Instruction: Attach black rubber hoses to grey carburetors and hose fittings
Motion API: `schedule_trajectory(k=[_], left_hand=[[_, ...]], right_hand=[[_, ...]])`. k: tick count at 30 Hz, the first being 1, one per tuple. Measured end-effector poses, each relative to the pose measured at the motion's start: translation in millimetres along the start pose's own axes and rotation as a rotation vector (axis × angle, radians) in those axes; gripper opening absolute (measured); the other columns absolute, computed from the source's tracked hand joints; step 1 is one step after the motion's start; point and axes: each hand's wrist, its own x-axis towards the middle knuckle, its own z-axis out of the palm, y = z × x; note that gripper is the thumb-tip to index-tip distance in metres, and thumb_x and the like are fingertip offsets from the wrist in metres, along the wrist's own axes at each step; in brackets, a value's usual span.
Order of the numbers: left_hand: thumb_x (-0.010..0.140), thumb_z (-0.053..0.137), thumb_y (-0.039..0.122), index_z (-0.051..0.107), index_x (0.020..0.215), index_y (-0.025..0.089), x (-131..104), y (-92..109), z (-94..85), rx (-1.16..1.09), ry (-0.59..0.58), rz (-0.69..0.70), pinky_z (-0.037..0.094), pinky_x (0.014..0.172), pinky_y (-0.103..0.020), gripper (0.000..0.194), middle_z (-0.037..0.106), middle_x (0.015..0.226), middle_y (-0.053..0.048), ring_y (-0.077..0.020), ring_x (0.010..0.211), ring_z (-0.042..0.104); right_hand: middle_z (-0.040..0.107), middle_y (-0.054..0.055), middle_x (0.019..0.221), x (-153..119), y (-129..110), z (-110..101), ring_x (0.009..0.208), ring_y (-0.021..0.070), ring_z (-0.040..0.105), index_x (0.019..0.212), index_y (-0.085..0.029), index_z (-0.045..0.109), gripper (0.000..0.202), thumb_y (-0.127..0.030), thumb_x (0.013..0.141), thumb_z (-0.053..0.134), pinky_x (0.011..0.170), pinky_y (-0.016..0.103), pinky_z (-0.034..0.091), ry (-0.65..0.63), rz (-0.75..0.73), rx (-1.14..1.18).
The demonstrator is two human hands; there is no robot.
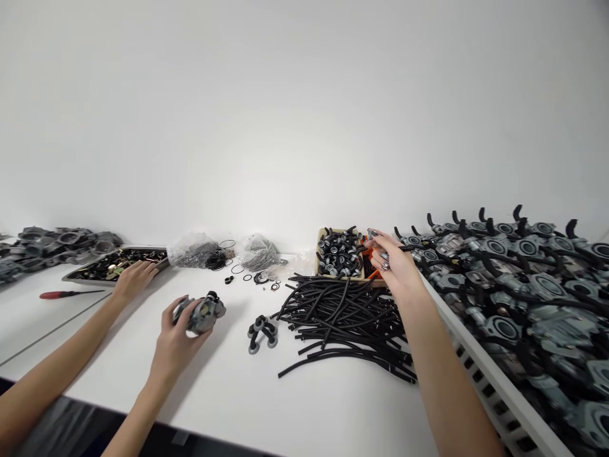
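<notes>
My left hand is wrapped round a grey metal carburetor, lifted a little above the white table. A small black fitting sits on top of it. At the right, my right hand is closed with bent fingers beside an orange tray. Small grey and black bits show between those fingers, too small to name. Several black rubber hoses lie in a pile below the right hand. Between my hands, a few black bent tubes with grey round ends rest on the table.
Another person's hand reaches into a tray of small metal parts. A red screwdriver lies nearby. Plastic bags, a beige box of black fittings, and grey castings line the wall. A white crate holds several carburetors.
</notes>
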Motion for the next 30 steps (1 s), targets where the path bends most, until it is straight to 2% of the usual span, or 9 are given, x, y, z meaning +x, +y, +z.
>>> schedule_trajectory(k=[3, 6, 9, 13, 17, 20, 22, 25, 30], left_hand=[[0.082, 0.060, 0.033, 0.038, 0.135, 0.053, -18, 23, -21.6, -0.017, 0.135, 0.240, 0.048, 0.098, -0.064, 0.061, 0.034, 0.138, -0.002, -0.0424, 0.131, 0.041], [0.076, 0.069, 0.019, 0.044, 0.134, 0.051, -42, 52, -33.2, 0.016, 0.195, 0.448, 0.056, 0.092, -0.056, 0.071, 0.044, 0.128, -0.006, -0.0361, 0.116, 0.056], [0.077, 0.060, 0.004, 0.057, 0.126, 0.043, -69, 90, -29.0, -0.092, 0.049, 0.624, 0.055, 0.094, -0.053, 0.062, 0.053, 0.125, -0.007, -0.0326, 0.117, 0.057], [0.082, 0.053, 0.008, 0.064, 0.117, 0.028, -87, 142, -10.5, -0.205, -0.088, 0.790, 0.052, 0.097, -0.052, 0.041, 0.063, 0.123, -0.013, -0.0301, 0.117, 0.059], [0.082, 0.052, 0.008, 0.061, 0.117, 0.026, -81, 177, 4.5, -0.228, -0.199, 0.768, 0.056, 0.093, -0.043, 0.040, 0.067, 0.117, -0.013, -0.0267, 0.110, 0.065], [0.076, 0.072, 0.021, 0.057, 0.122, 0.025, -75, 191, 14.6, -0.244, -0.290, 0.720, 0.061, 0.081, -0.039, 0.049, 0.067, 0.115, -0.016, -0.0295, 0.102, 0.068], [0.059, 0.087, 0.031, 0.056, 0.123, 0.026, -74, 196, 22.8, -0.248, -0.331, 0.694, 0.063, 0.075, -0.040, 0.072, 0.066, 0.115, -0.016, -0.0324, 0.096, 0.069], [0.039, 0.094, 0.039, 0.055, 0.123, 0.025, -75, 198, 34.5, -0.258, -0.347, 0.686, 0.063, 0.071, -0.043, 0.093, 0.065, 0.114, -0.017, -0.0348, 0.092, 0.070], [0.043, 0.091, 0.045, 0.051, 0.128, 0.025, -78, 192, 44.4, -0.284, -0.398, 0.681, 0.063, 0.072, -0.042, 0.096, 0.060, 0.120, -0.018, -0.0353, 0.099, 0.068]], right_hand=[[0.067, 0.000, 0.060, 0, -2, -1, 0.035, 0.0022, 0.028, 0.081, -0.019, 0.070, 0.024, -0.027, 0.060, 0.078, 0.035, 0.021, 0.016, -0.002, -0.016, -0.016], [0.065, -0.001, 0.060, 0, -3, -2, 0.036, 0.0022, 0.029, 0.081, -0.019, 0.069, 0.024, -0.026, 0.059, 0.077, 0.035, 0.021, 0.015, -0.002, -0.027, -0.012], [0.066, -0.001, 0.061, -1, -5, -2, 0.037, 0.0023, 0.028, 0.084, -0.020, 0.069, 0.027, -0.023, 0.058, 0.077, 0.036, 0.021, 0.016, -0.003, -0.034, -0.028], [0.066, -0.001, 0.064, -5, -8, -2, 0.038, 0.0027, 0.028, 0.085, -0.021, 0.069, 0.029, -0.021, 0.057, 0.076, 0.036, 0.021, 0.017, -0.002, -0.037, -0.032], [0.065, 0.000, 0.063, -7, -10, -1, 0.038, 0.0024, 0.029, 0.083, -0.020, 0.069, 0.027, -0.020, 0.057, 0.077, 0.037, 0.020, 0.018, -0.015, -0.041, -0.017], [0.064, -0.001, 0.061, -7, -9, 0, 0.039, 0.0021, 0.029, 0.082, -0.020, 0.069, 0.026, -0.020, 0.057, 0.077, 0.036, 0.020, 0.018, -0.027, -0.036, -0.013], [0.062, -0.002, 0.060, -6, -9, 0, 0.038, 0.0021, 0.029, 0.079, -0.019, 0.069, 0.024, -0.021, 0.057, 0.078, 0.036, 0.020, 0.017, -0.041, -0.037, -0.020], [0.061, -0.002, 0.058, -5, -8, -1, 0.038, 0.0022, 0.029, 0.072, -0.019, 0.066, 0.020, -0.027, 0.059, 0.080, 0.036, 0.021, 0.017, -0.075, -0.037, -0.039], [0.063, -0.001, 0.060, -7, -6, 0, 0.038, 0.0023, 0.028, 0.062, -0.020, 0.060, 0.029, -0.039, 0.062, 0.082, 0.037, 0.022, 0.018, -0.132, -0.028, -0.079]])
